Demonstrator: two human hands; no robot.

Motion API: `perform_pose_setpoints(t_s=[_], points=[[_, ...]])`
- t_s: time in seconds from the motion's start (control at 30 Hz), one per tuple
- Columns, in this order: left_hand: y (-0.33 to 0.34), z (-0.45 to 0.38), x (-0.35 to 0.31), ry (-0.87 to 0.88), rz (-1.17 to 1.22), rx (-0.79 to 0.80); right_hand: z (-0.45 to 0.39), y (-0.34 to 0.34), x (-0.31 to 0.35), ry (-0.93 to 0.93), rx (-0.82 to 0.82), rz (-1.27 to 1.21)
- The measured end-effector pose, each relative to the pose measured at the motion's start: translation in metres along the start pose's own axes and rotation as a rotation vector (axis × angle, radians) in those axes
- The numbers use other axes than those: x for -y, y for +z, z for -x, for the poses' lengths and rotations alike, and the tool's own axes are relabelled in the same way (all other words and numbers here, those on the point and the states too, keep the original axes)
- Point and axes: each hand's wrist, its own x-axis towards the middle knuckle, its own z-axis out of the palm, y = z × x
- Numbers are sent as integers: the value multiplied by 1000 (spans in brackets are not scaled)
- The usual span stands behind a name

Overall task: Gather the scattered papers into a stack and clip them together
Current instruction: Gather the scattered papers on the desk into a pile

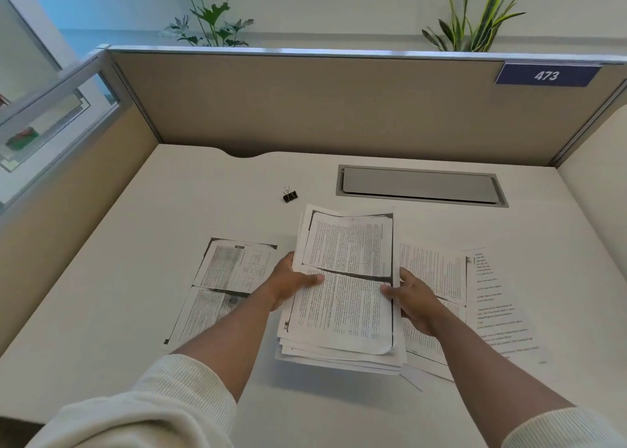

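A stack of printed papers (342, 288) is held between both hands above the white desk (169, 210), its sheets uneven at the near edge. My left hand (290, 283) grips the stack's left side with the thumb on top. My right hand (412, 298) grips the right side the same way. One loose sheet (224, 284) lies flat to the left of the stack. Two more loose sheets (441, 271) (498, 305) lie to the right, partly under my right hand. A black binder clip (290, 195) sits on the desk beyond the stack, untouched.
A grey cable hatch (420, 184) is set into the desk at the back right. Beige cubicle panels (305, 105) enclose the desk at the back and both sides, with a blue "473" sign (546, 75). Plants stand behind the back panel.
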Motion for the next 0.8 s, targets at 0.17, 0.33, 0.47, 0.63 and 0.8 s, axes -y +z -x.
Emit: perform_pose_setpoints(t_s=[0.17, 0.33, 0.47, 0.63, 0.8], points=[[-23, -1, 16, -67, -58, -145, -5, -1, -4, -14, -35, -47], [-62, -6, 39, -129, -154, -490, -13, 1, -7, -9, -52, -43], [-90, -2, 56, -241, -269, -668, -17, 8, -8, 0, -47, -51], [-114, 9, 75, -390, -431, -792, -22, 18, -7, 5, -41, -50], [-130, 20, 85, -441, -544, -862, -27, 25, -7, 13, -41, -59]])
